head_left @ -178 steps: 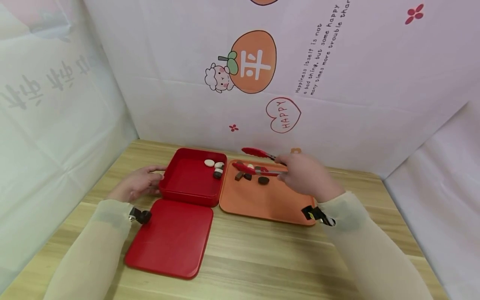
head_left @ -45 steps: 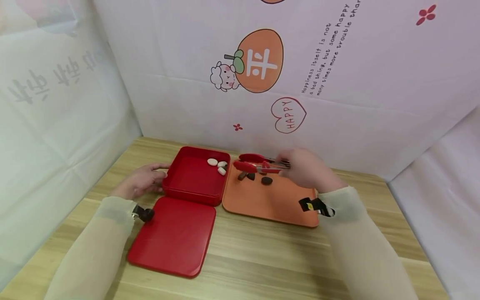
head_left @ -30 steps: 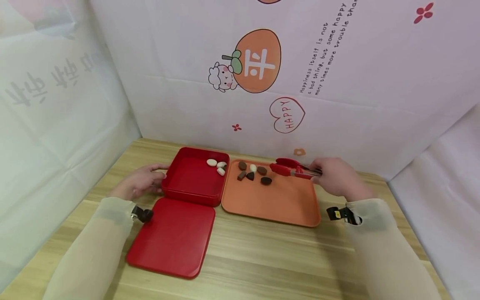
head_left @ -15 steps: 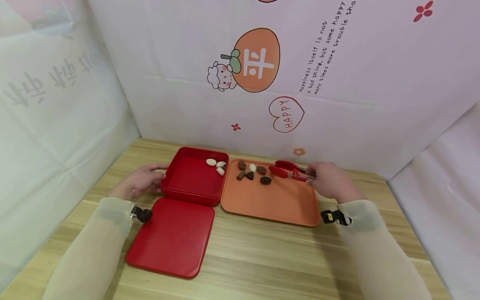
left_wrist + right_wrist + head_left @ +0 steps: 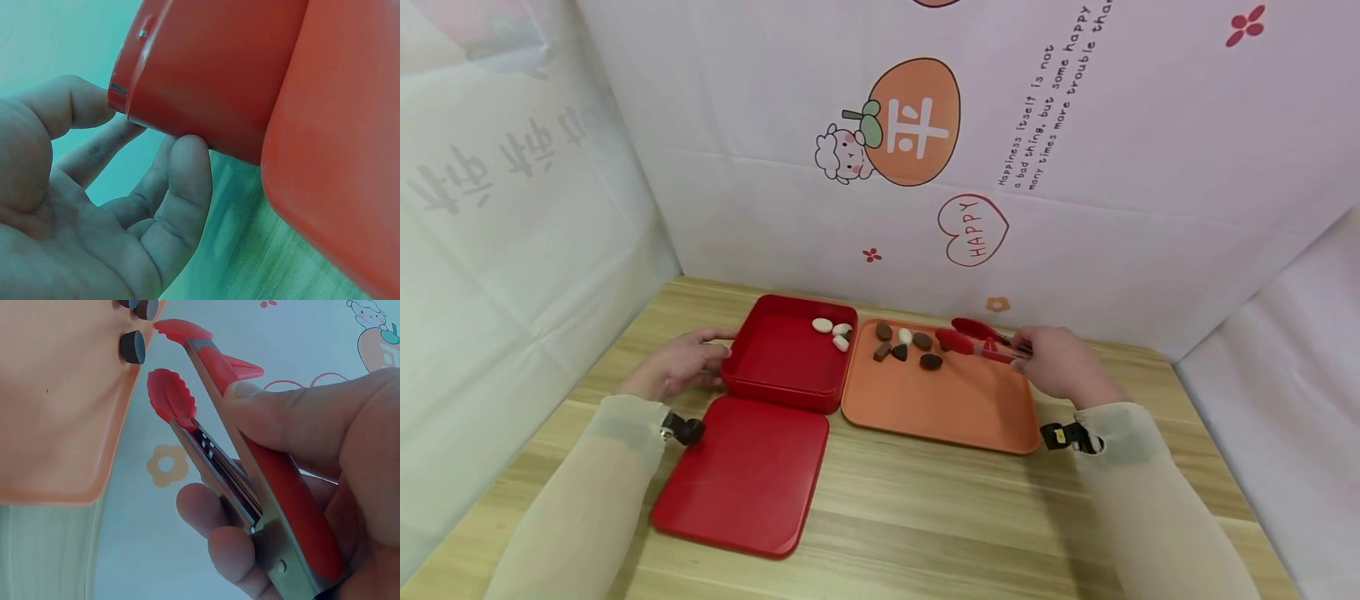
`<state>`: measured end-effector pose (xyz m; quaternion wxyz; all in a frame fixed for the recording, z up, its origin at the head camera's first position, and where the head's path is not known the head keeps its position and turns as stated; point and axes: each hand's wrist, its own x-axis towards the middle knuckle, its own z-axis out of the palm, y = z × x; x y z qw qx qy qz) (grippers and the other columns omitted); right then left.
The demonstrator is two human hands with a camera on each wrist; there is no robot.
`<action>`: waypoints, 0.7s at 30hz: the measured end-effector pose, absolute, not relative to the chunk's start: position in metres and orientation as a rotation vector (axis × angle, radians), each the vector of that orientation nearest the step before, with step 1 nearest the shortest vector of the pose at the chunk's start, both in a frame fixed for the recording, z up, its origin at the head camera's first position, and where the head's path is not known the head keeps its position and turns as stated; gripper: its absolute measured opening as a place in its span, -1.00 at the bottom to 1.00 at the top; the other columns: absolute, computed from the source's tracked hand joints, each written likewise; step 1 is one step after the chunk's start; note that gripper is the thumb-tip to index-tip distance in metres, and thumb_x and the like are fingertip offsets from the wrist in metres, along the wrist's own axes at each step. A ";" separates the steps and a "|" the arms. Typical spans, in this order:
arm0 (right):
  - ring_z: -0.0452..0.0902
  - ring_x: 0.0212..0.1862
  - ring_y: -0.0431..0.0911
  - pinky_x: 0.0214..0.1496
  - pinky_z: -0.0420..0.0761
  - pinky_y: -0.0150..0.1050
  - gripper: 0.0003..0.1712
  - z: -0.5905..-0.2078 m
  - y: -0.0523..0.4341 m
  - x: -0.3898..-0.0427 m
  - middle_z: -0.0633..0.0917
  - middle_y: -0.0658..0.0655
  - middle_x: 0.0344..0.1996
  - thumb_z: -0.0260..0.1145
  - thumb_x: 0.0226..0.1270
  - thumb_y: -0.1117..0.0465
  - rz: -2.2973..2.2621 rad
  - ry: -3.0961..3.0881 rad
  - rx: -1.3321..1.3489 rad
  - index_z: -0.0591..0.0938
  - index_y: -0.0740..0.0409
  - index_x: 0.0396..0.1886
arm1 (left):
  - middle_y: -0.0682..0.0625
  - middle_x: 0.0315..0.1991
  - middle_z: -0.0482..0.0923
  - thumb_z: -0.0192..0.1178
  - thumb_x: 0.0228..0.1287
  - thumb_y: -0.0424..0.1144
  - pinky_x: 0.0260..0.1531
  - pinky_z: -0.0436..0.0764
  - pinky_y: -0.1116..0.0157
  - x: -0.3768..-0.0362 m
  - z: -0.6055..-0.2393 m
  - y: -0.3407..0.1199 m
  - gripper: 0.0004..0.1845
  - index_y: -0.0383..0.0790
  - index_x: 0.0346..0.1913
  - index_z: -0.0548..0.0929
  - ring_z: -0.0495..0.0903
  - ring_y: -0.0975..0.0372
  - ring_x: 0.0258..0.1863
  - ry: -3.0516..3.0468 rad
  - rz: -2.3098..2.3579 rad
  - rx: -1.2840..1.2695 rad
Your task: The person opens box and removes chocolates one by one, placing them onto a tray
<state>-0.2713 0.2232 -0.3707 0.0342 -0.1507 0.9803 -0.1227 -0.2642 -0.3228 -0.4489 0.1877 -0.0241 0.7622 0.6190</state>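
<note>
Tbl [image 5: 940,517], L fingers [image 5: 189,175] loose touching box [image 5: 206,75], R fingers [image 5: 231,553] grip tongs [image 5: 300,512], rivet [image 5: 280,566] R-cam only

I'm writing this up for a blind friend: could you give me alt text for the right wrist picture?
A right hand holds a pair of red-and-metal tongs, open with nothing between their red ends. At left is an orange tray with a few dark pieces near its edge; behind is a pale printed backdrop.
</note>
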 end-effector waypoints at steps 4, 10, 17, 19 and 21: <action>0.54 -0.31 0.02 -0.22 0.55 0.03 -0.78 -0.371 0.222 -0.270 0.68 0.07 -0.32 0.38 0.32 0.21 -0.379 3.027 -0.438 0.69 0.20 -0.10 | -0.41 0.23 0.44 0.01 0.48 -0.32 -0.13 0.62 0.14 -0.264 -0.449 -0.323 -0.36 -0.30 0.54 0.13 0.61 0.05 -0.06 2.151 1.740 -0.066; 0.54 -0.33 0.01 -0.25 0.56 0.01 -0.75 -0.367 0.211 -0.266 0.68 0.07 -0.33 0.37 0.33 0.19 -0.375 3.046 -0.390 0.69 0.20 -0.06 | -0.41 0.24 0.44 0.00 0.50 -0.31 -0.13 0.62 0.13 -0.264 -0.449 -0.322 -0.38 -0.29 0.55 0.13 0.61 0.05 -0.07 2.156 1.731 -0.069; 0.54 -0.36 -0.02 -0.25 0.56 -0.04 -0.76 -0.353 0.173 -0.259 0.70 0.08 -0.31 0.40 0.33 0.21 -0.320 3.124 -0.555 0.71 0.16 -0.05 | -0.41 0.22 0.45 0.00 0.49 -0.31 -0.14 0.62 0.13 -0.262 -0.446 -0.321 -0.37 -0.29 0.55 0.12 0.62 0.05 -0.10 2.147 1.738 -0.071; 0.52 -0.39 -0.03 -0.30 0.54 -0.08 -0.77 -0.347 0.158 -0.257 0.70 0.04 -0.34 0.40 0.33 0.20 -0.291 3.124 -0.595 0.71 0.10 -0.05 | -0.41 0.22 0.46 0.00 0.49 -0.32 -0.13 0.62 0.13 -0.262 -0.446 -0.321 -0.37 -0.30 0.55 0.12 0.62 0.05 -0.10 2.147 1.739 -0.071; 0.52 -0.42 -0.06 -0.35 0.53 -0.11 -0.78 -0.341 0.143 -0.255 0.69 0.00 -0.36 0.40 0.33 0.20 -0.274 3.109 -0.639 0.71 0.07 -0.06 | -0.41 0.22 0.45 0.00 0.48 -0.32 -0.13 0.61 0.13 -0.263 -0.446 -0.321 -0.36 -0.30 0.55 0.12 0.62 0.05 -0.10 2.149 1.738 -0.069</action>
